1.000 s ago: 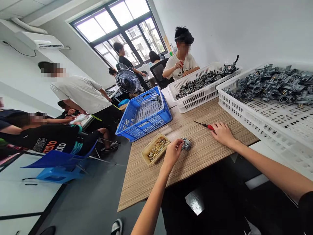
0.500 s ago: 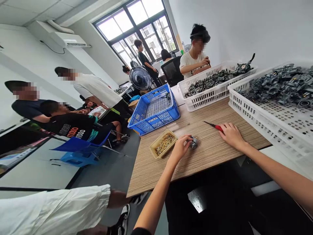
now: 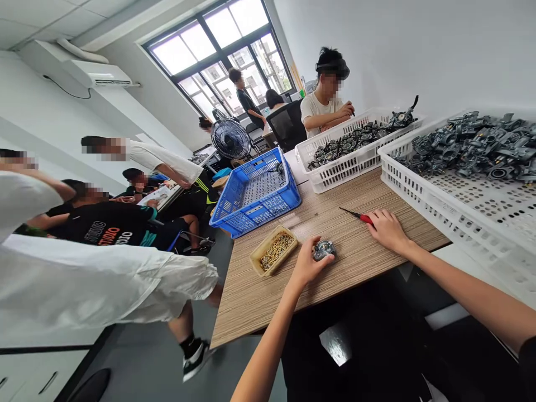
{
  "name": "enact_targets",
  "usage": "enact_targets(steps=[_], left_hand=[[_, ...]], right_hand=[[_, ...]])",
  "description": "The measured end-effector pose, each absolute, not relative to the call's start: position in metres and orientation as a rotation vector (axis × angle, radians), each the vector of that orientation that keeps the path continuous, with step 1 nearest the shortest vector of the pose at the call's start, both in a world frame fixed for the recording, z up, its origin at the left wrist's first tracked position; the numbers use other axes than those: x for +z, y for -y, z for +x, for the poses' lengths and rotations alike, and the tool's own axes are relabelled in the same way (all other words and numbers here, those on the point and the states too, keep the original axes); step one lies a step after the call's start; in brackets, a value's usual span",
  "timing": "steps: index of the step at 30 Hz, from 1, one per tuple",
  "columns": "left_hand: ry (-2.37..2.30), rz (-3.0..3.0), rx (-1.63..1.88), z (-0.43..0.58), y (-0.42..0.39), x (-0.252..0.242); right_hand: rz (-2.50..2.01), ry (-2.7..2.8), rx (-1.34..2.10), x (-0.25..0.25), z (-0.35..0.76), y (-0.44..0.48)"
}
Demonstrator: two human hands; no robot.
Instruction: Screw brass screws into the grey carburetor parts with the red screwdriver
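My left hand grips a small grey metal carburetor between thumb and fingers on the wooden table. Its round face shows toward me. On the right, my right hand lies palm down, its fingers over the red handle of a screwdriver; the dark shaft points left along the tabletop. Just left of my left hand is a cream plastic box of brass-coloured screws.
A blue crate stands at the table's far left. Two white crates hold many metal parts. A co-worker sits behind them. Close by on my left, a person in white shorts is walking.
My left hand has turned the carburetor so its round face shows, with the thumb now nearer me. My right hand stays on the screwdriver. The person in white shorts has moved further into view.
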State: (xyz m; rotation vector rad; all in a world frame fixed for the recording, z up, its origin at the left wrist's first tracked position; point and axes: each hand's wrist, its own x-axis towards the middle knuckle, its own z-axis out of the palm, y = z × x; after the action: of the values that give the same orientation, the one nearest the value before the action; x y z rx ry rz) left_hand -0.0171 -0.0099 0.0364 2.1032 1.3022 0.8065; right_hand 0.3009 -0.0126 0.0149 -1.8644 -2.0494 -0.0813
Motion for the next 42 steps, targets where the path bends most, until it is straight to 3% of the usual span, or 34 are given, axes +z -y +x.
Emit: enact_targets(steps=[15,25,33,39,42], left_hand=[[-1.468,2.091,1.050,0.010,0.013,0.022],[-1.493,2.215,1.030,0.008,0.009,0.010],[-1.390,2.132,1.022,0.005,-0.001,0.008],[-1.487,2.031,1.134,0.003,0.001,0.005],[-1.499,2.019,1.168,0.004,0.002,0.005]], right_hand=[[-1.859,2.045,-0.040,0.021,0.301,0.014],[-1.912,1.995,0.000,0.030,0.297,0.016],[-1.984,1.826,0.254,0.033,0.302,0.008],[-1.635,1.852,0.628,0.070,0.310,0.008],[-1.393,1.962,0.639,0.095,0.307,0.019]])
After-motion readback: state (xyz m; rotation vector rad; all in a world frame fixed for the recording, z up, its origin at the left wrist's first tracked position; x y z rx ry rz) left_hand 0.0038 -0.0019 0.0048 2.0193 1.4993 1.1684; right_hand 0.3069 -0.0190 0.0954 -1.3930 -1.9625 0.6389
